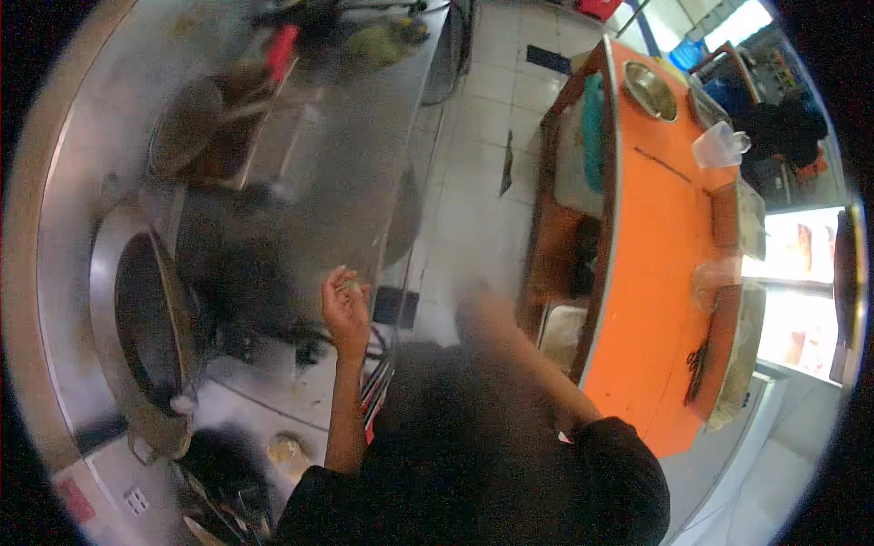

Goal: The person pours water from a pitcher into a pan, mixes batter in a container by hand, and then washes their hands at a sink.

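My left hand is raised beside the edge of the steel cooking counter, palm turned up. Its fingers curl in over a small pale, greenish bit whose kind I cannot tell. My right hand hangs over the tiled floor, between the counter and the orange table. Motion smears it, so its fingers do not show. On the left a large dark wok rests on the stove, some way from my left hand.
Haze hangs over the counter, where a pan and a red-handled item lie. Along the orange table are a metal bowl, a clear plastic jug, scissors and trays. Tiled floor runs between counter and table.
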Tool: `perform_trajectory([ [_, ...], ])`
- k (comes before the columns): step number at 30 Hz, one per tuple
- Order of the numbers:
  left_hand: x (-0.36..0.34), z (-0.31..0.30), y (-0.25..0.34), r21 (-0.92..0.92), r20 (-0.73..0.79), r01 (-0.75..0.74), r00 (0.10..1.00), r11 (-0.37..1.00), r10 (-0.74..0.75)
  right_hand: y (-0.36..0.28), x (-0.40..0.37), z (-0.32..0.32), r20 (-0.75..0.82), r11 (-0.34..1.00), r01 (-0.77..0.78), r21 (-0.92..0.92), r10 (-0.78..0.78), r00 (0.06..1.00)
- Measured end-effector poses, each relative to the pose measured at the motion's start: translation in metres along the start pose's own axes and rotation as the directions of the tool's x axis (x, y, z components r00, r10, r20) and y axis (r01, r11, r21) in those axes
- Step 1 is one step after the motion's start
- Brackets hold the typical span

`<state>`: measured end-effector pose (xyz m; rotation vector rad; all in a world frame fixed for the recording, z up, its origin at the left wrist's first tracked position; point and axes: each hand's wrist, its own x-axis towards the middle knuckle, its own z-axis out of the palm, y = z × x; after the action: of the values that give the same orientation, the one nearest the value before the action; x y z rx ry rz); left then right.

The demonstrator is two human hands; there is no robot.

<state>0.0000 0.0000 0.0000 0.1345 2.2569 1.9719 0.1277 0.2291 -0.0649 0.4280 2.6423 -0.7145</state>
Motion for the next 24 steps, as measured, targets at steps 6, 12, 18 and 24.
perform_trajectory([
  [6,0.135,0.145,0.046,0.368,0.059,-0.197,0.98,0.909,0.188,0.138,0.001,-0.135,-0.306,0.966,-0.233,0.113,0.256,0.917],
  [12,0.324,0.218,0.07,0.636,-0.025,-0.041,0.997,0.77,0.074,0.221,0.046,-0.173,-0.549,0.912,-0.345,0.22,0.409,0.729],
  [18,0.538,0.255,0.021,0.928,-0.107,0.124,0.992,0.35,-0.067,0.286,0.098,-0.251,-0.49,0.729,-0.576,0.371,0.68,0.545],
  [24,0.622,0.247,-0.049,0.95,-0.078,0.091,0.995,0.299,-0.058,0.375,0.092,-0.364,-0.636,0.572,-0.661,0.486,0.75,0.182],
])
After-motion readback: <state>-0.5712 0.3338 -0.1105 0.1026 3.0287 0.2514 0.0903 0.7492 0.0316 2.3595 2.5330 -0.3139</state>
